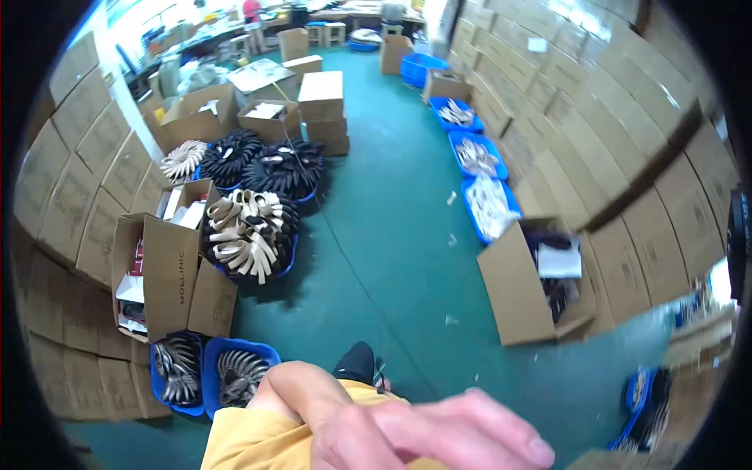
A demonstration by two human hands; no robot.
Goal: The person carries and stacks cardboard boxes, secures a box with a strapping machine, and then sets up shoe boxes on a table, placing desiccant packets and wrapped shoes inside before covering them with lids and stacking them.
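My left hand [439, 435] is raised close to the camera at the bottom of the head view. Its forearm [301, 388] comes in from the left, out of a yellow sleeve. The fingers point right, stretched out and slightly blurred, and no object shows in them. The lower part of this hand is cut off by the frame edge. My right hand is out of sight. Below me a dark shoe [356, 362] stands on the green floor [376, 266]. Nearest on the left are two blue tubs, one of them a blue tub [274, 354] of dark, fanned-out shoe parts.
An open carton [168, 274] and a tub of beige shoe pieces [249, 235] stand on the left. On the right, an open carton [513, 290] and several blue tubs [513, 200] line a wall of stacked boxes [580, 133]. A thin cord [356, 274] crosses the floor.
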